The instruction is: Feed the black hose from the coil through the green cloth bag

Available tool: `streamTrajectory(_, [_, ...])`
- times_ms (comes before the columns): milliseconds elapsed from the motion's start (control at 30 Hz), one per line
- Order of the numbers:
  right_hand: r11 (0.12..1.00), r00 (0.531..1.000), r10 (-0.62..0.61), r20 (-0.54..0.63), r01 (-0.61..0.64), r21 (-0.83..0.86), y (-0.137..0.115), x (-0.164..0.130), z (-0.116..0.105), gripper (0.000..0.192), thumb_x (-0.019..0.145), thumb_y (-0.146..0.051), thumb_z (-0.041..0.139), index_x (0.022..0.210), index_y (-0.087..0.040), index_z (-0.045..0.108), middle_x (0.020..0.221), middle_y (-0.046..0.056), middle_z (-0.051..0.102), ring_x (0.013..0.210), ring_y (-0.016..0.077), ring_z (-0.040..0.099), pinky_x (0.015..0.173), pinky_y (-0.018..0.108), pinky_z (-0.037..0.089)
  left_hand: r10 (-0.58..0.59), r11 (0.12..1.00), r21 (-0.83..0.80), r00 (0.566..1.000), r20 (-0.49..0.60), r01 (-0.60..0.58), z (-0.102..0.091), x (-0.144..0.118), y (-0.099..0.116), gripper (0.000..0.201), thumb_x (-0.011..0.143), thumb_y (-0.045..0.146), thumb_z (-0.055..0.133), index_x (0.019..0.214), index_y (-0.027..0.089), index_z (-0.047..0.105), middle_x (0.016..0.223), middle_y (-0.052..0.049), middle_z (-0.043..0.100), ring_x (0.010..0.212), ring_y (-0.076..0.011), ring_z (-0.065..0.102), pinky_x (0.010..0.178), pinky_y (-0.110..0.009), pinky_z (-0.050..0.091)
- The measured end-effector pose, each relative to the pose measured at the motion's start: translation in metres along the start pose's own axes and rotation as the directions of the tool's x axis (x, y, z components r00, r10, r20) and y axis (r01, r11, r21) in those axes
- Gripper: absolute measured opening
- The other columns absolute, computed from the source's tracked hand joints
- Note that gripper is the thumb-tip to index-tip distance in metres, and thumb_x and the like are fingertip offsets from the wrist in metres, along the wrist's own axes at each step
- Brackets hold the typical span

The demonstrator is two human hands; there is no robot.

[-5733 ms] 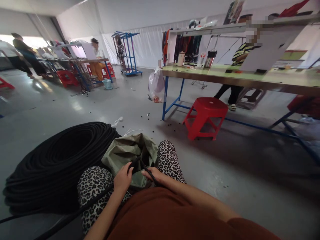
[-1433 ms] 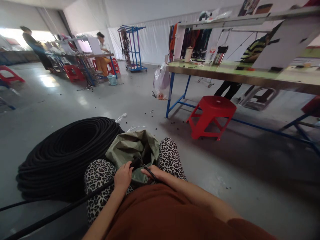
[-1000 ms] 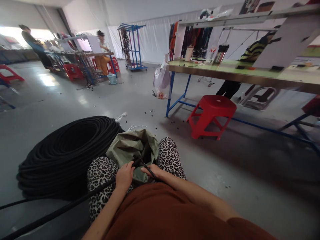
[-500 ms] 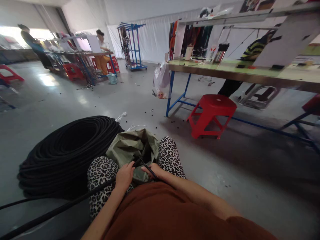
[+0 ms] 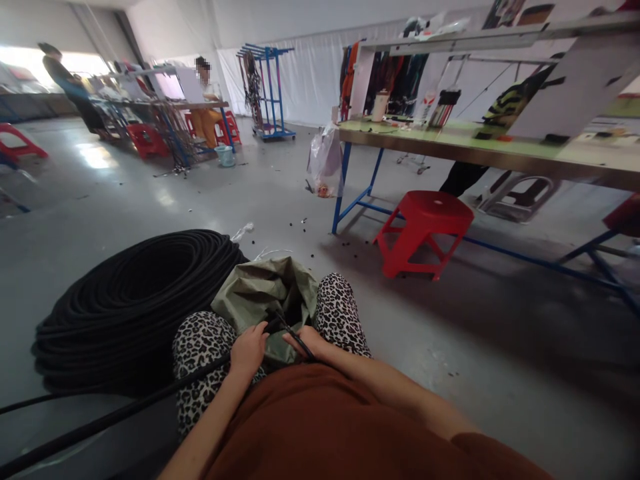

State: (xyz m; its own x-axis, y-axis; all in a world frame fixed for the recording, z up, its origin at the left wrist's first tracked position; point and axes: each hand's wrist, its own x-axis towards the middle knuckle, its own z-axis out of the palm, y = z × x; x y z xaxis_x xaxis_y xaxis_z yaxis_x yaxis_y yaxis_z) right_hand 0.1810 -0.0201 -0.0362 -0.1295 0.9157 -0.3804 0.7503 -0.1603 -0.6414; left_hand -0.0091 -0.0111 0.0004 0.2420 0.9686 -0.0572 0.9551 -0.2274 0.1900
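While gripping, both hands seemingly pinch smooth black tubing [image 5: 150,400].

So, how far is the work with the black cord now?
Done: I cannot tell; the green bag between the knees is open, but its contents are hidden. In hand: the left hand grips the black cord at the bag's mouth, and the right hand pinches a thin black piece. Left: the big coil on the floor looks large.

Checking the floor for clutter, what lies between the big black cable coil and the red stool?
In the head view, the olive green bag and a leopard-print knee sit between the cable coil and the red stool.
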Motion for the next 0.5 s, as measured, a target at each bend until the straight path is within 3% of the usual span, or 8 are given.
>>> streamTrajectory(267, [0.987,0.999,-0.045,0.007,0.046,-0.152,-0.0031,-0.0041,-0.0021,0.055,0.095,-0.056,0.048,0.082,-0.013,0.08,0.081,0.013,0.075,0.076,0.0207,0.07,0.057,0.023,0.037,-0.004,1.0,0.015,1.0,-0.005,0.004,0.0013,0.0016,0.0003,0.033,0.096,0.027,0.044,0.125,0.022,0.06,0.114,-0.008,0.071,0.101,-0.0192,0.066,0.084,-0.029,0.049])
streamTrajectory(500, [0.986,0.999,-0.036,0.033,0.041,-0.161,-0.0094,-0.0094,-0.0082,0.053,0.097,-0.055,0.047,0.088,-0.014,0.08,0.087,0.012,0.077,0.083,0.021,0.071,0.059,0.022,0.039,-0.015,1.0,0.015,1.0,0.026,0.015,-0.0011,0.0008,0.0018,0.036,0.097,0.027,0.042,0.128,0.022,0.057,0.116,-0.008,0.07,0.103,-0.0197,0.066,0.086,-0.03,0.048])
